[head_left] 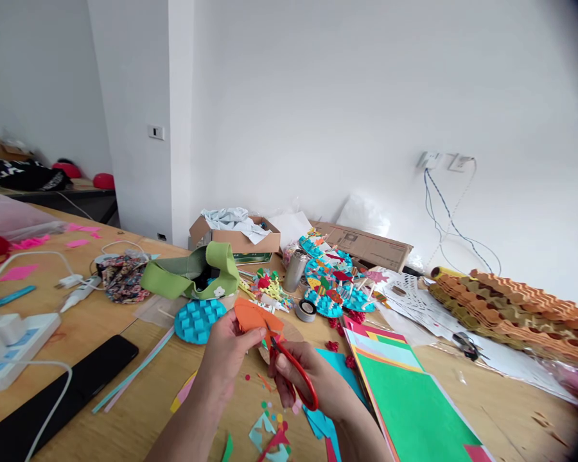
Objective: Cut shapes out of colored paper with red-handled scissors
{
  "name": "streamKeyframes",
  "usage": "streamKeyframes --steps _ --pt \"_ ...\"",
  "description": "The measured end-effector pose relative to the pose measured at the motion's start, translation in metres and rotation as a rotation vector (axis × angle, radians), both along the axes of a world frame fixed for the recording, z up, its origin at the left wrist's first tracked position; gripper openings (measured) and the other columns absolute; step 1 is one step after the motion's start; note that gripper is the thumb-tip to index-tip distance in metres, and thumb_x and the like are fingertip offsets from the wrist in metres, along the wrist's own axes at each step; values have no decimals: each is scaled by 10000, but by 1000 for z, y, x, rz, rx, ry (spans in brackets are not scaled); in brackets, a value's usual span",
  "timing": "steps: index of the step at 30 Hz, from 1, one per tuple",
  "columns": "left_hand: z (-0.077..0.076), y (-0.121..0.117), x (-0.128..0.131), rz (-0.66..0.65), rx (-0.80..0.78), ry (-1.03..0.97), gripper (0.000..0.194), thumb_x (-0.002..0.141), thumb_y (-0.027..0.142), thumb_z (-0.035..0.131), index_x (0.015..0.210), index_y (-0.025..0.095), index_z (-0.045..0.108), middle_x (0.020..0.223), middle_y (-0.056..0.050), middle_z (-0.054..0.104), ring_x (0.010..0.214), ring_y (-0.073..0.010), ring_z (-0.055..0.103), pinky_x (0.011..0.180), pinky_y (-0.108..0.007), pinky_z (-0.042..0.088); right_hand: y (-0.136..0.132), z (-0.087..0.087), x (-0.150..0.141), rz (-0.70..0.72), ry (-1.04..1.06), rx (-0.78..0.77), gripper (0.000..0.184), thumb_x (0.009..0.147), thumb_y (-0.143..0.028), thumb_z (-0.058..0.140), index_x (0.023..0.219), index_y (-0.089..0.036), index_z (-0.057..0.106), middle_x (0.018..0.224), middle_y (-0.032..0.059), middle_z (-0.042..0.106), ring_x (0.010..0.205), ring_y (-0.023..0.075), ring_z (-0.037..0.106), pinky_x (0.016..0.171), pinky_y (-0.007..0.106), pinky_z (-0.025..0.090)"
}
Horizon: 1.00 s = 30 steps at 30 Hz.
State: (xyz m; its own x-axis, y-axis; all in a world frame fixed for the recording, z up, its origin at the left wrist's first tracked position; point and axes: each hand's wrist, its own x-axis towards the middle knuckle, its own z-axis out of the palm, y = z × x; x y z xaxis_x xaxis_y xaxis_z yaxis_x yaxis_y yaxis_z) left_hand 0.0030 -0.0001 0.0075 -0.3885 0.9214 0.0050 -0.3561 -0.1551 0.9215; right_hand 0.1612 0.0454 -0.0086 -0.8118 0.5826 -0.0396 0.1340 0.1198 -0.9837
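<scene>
My left hand (227, 351) pinches an orange paper cut-out (254, 315) and holds it above the wooden table (501, 404). My right hand (302, 380) is closed around red-handled scissors (293, 367), whose blades meet the orange paper's edge. Small coloured paper scraps (270, 423) lie on the table under both hands. A blue woven paper disc (200, 319) sits just left of the left hand.
A stack of coloured paper sheets (404, 398) lies at the right. A black phone (60, 398), a white power strip (9, 343) and cables are at the left. Behind sit a green strap (192, 273), a cardboard box (236, 237), a tape roll (306, 310), blue paper crafts (330, 282) and egg trays (515, 305).
</scene>
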Motion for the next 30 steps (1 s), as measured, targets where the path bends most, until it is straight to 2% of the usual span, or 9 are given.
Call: streamKeyframes --steps 4,8,15,30 --pt "-2 1 0 -19 11 -16 247 543 236 788 750 155 679 682 -4 687 606 -139 557 587 -248 436 0 1 0 -13 -13 -11 659 796 -791 508 825 -133 548 504 -8 563 358 72 453 338 166 255" --pt "-4 2 1 15 -3 -18 220 536 219 780 716 158 670 664 -1 681 596 -136 554 586 -248 442 -1 1 0 -13 -8 -7 662 797 -792 505 822 -132 552 504 -10 559 361 69 451 345 166 263" --pt "-1 1 5 47 -16 -33 207 517 215 766 688 160 664 657 -8 679 616 -157 584 583 -256 455 -1 3 0 -14 -15 2 668 792 -798 502 827 -133 555 507 -11 562 367 73 459 345 170 257" --pt "-3 2 6 47 -6 -14 193 545 209 741 703 155 645 655 -10 685 596 -138 549 565 -246 436 0 4 1 -3 -26 1 671 785 -809 496 830 -140 542 517 -16 558 366 72 450 343 174 263"
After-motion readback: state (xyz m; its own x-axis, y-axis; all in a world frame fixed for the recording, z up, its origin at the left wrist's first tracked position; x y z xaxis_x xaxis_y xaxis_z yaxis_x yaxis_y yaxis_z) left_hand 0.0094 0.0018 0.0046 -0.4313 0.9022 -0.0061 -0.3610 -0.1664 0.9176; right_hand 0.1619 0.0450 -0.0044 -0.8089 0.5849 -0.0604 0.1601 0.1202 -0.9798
